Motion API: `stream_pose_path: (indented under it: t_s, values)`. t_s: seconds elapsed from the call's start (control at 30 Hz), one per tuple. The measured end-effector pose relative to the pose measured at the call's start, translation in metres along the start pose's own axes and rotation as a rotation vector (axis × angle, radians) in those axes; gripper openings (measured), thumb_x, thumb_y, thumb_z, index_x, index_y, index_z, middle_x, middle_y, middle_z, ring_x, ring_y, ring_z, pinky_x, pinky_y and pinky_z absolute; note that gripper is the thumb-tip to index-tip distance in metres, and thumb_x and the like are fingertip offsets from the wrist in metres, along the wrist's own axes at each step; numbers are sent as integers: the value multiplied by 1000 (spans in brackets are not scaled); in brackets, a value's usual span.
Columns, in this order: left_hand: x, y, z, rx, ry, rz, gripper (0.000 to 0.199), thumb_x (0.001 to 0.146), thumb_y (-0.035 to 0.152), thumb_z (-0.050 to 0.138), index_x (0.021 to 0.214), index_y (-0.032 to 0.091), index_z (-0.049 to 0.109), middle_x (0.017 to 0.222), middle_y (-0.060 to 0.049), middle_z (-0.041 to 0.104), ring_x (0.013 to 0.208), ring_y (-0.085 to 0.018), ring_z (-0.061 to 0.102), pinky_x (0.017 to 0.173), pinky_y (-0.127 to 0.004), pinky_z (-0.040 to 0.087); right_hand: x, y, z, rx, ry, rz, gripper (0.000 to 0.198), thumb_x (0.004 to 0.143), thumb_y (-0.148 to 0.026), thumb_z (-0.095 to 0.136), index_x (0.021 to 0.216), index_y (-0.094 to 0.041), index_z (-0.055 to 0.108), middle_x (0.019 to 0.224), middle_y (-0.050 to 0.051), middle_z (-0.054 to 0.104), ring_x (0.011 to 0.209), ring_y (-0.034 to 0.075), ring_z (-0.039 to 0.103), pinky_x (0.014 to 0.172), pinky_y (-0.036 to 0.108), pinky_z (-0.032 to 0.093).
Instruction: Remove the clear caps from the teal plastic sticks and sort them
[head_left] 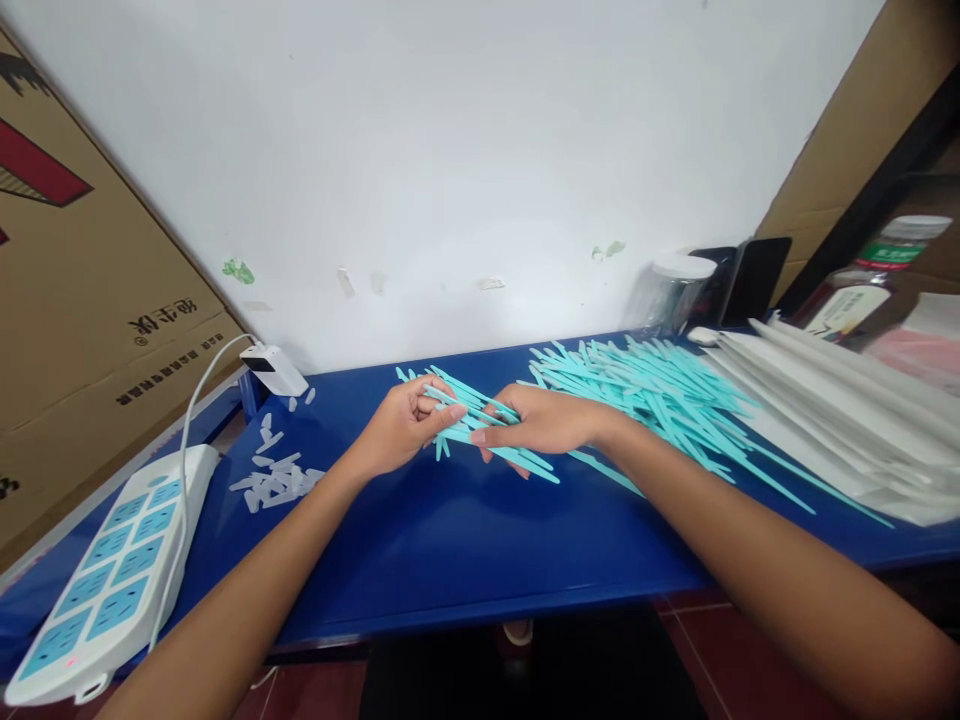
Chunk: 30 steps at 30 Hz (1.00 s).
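Note:
My left hand (397, 428) is closed around a bundle of slim, tapered turquoise plastic sticks (534, 462) above the middle of the blue table. My right hand (553, 418) pinches the same bundle from the right, thumb on top; some of its fingers are hidden behind the sticks. The sticks lie roughly side by side, their tips poking out past both hands. Just beyond my right hand spreads a large loose pile of the same turquoise sticks (645, 390). Left of my left forearm lie several small translucent plastic pieces (279, 482).
A white power strip (139, 545) and a small white device (276, 370) with a cable stand at left, beside a cardboard box (90, 300). Stacked white sleeves (847, 410), a lidded jar (667, 295) and a bottle (862, 285) stand at right. A white wall (465, 180) closes the back.

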<state>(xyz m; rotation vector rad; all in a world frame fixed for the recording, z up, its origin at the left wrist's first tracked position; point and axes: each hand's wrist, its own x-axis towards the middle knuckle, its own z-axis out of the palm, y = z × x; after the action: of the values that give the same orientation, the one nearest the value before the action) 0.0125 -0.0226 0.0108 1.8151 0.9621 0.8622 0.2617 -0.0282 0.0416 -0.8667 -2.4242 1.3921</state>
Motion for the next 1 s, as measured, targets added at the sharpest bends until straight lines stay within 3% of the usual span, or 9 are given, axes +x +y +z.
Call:
stream_pose_path:
  t_s: [0.13,0.27,0.43,0.53,0.63,0.73,0.83,1.0]
  values:
    - [2,-3,7,-19,36,4,38,92,54,69,103,19,57,58,5,59,43,-9,45,42,-20,33,-4,-4,-6,-24,1,-32,50,97,-62,55,90,-16,74,54,0,64,50,14,53,54,26,42]
    - [6,-10,7,-50,186,19,44,95,60,61,114,20,57,72,2,64,44,-9,49,40,-22,41,-22,-5,-34,-176,114,-19,51,97,-62,54,91,-16,75,64,2,66,56,16,56,58,28,42]
    - [9,-20,-3,42,288,26,44,96,61,60,110,19,59,75,1,65,48,-9,52,44,-21,42,-65,2,-83,-517,410,294,48,101,-56,53,88,-15,75,80,9,69,72,21,62,68,32,43]
    - [9,-22,-5,120,288,47,43,96,61,59,108,20,61,72,1,65,50,-10,54,49,-22,43,-94,14,-99,-651,469,483,44,107,-42,47,92,-11,74,96,17,72,82,21,64,76,34,42]
    - [6,-20,-4,202,263,79,40,97,59,57,108,20,62,68,2,64,54,-13,57,55,-23,44,-118,31,-104,-682,475,622,42,107,-37,47,91,-7,72,102,24,71,84,22,65,79,36,42]
    - [5,-18,-4,295,258,119,37,98,57,57,107,21,64,65,2,62,57,-15,59,58,-25,44,-135,49,-103,-695,473,664,34,105,-35,51,87,-11,69,104,25,71,87,25,66,78,37,43]
    - [5,-18,-5,342,258,144,36,98,56,57,107,22,64,63,3,59,58,-17,59,59,-27,43,-142,60,-101,-697,448,704,32,100,-39,59,79,-16,63,92,21,73,76,26,65,70,37,42]
    - [7,-22,-9,429,252,163,33,98,53,56,105,22,64,59,5,54,56,-17,57,61,-27,41,-141,59,-96,-684,367,752,44,103,-44,51,66,-20,54,68,17,71,61,22,63,67,37,41]
